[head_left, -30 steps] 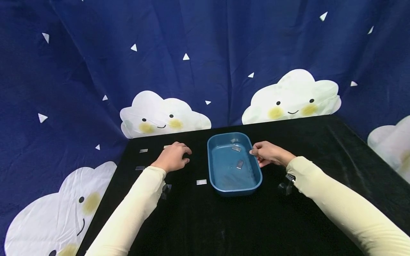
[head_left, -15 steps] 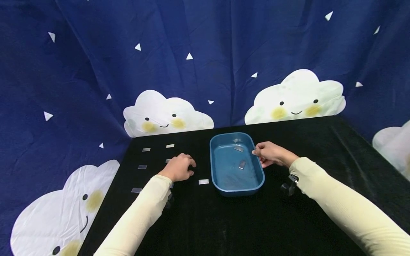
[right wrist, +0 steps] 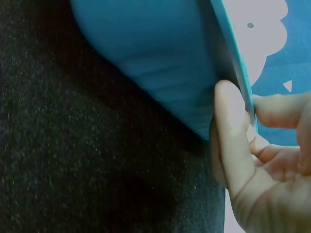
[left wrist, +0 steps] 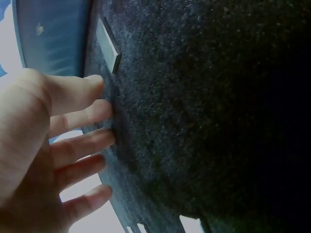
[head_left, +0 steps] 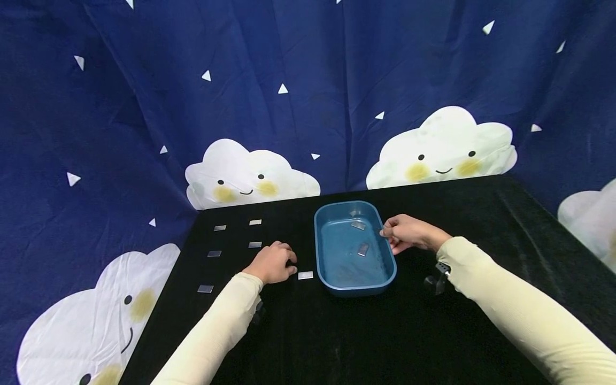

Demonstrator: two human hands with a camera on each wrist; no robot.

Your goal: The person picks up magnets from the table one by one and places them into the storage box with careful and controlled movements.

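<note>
My left hand (head_left: 274, 262) hovers low over the black cloth, fingers loosely bent and holding nothing. Just right of its fingertips lies a small, flat, silvery rectangular piece (head_left: 305, 275); the left wrist view shows this piece (left wrist: 108, 46) beyond the thumb tip. My right hand (head_left: 409, 232) pinches the right rim of a blue rectangular tub (head_left: 355, 291). Thumb and fingers of the right hand (right wrist: 262, 150) sit on either side of the rim in the right wrist view. Inside the tub lie two similar pieces, one farther back (head_left: 357, 225) and one nearer the middle (head_left: 363, 249).
Several more flat pieces lie spread to the left, among them a back one (head_left: 255, 222), one behind the left hand (head_left: 255, 245) and a front one (head_left: 205, 289). A blue curtain (head_left: 308, 64) with printed clouds hangs behind the black-covered table (head_left: 366, 342).
My left hand has moved right and toward the front, closer to the piece beside the tub, uncovering pieces behind it. The right hand keeps its grip on the rim.
</note>
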